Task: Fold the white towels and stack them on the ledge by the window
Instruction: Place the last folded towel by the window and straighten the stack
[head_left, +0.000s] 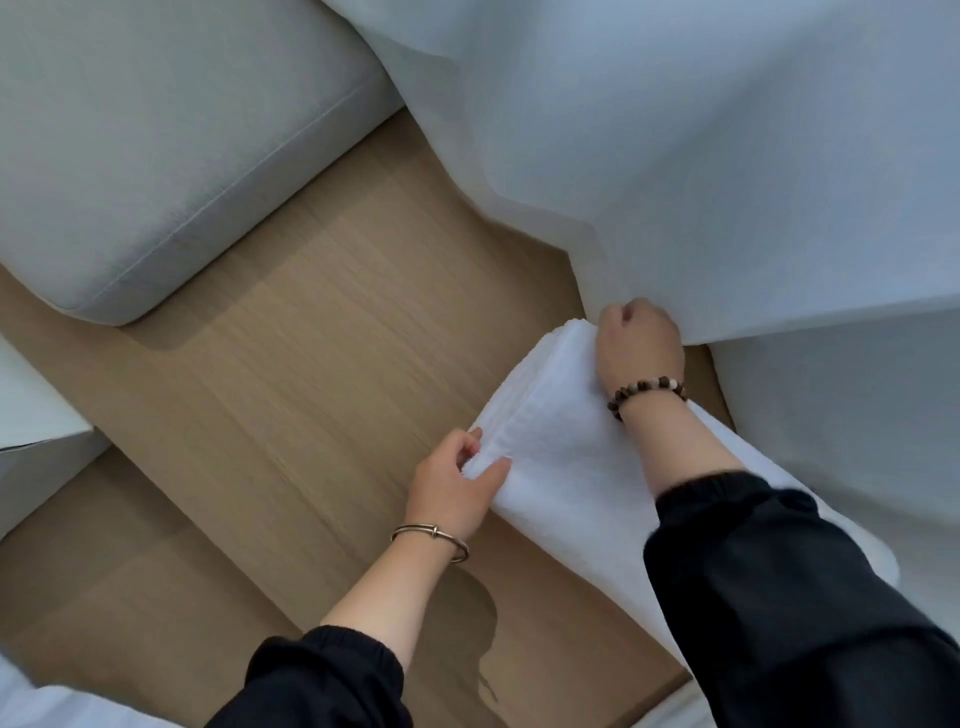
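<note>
I see the folded white towel (561, 431) lying on the wooden ledge (311, 338) right of the frame's centre, its layered edge facing lower left and its far end just beside the hem of the pale curtain (701, 130) that fills the upper right. My left hand (457, 488) is at the towel's near corner, thumb on top and fingers (467, 441) against the stacked edge, pinching the layers. My right hand (641, 345) sits on the far end of the towel with its fingers curled under and hidden, so I cannot tell whether they grasp the towel or only press on it. A bead bracelet (647, 395) circles the right wrist, a metal bangle (431, 540) the left, and both arms wear black sleeves (779, 597). A grey cushion (156, 145) rests on the ledge in the upper left, well apart from the towel.
</note>
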